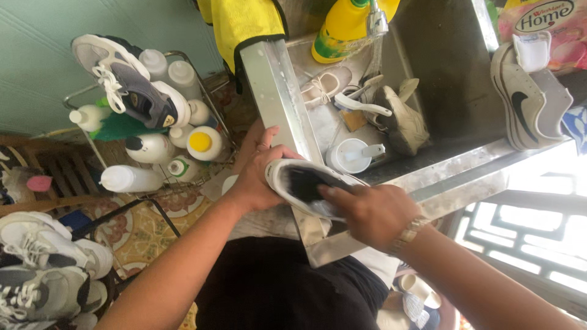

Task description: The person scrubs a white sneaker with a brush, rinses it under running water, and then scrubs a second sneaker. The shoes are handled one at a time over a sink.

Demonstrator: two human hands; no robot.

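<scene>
— White rubber and dark lining: that is the shoe [306, 186] the person holds over the near corner of the steel sink [428, 183].

— How is it gripped?

— The left hand [257, 177] cups the heel end, its fingers [266, 143] curled around the sole's edge, seemingly to steady it with the opening facing up. The right hand [370, 211] lies over the opening, fingers pressed together and pushed towards the inside, as if working at the lining. Whether it pinches a cloth or brush there, nobody can tell.

— Why at the sink's edge?

— Likely so drips fall into the basin, where water runs from the tap [377, 21] onto other pale shoes [397, 116] and a white brush [362, 104].

— Anything else nearby?

— A yellow bottle [342, 27] stands behind the basin, close to the running water. A wire rack [183, 177] of white squeeze bottles [131, 178] sits to the left with a grey sneaker [128, 79] resting on top, and a white sneaker [529, 101] stands propped on the sink's right side, perhaps draining.
</scene>
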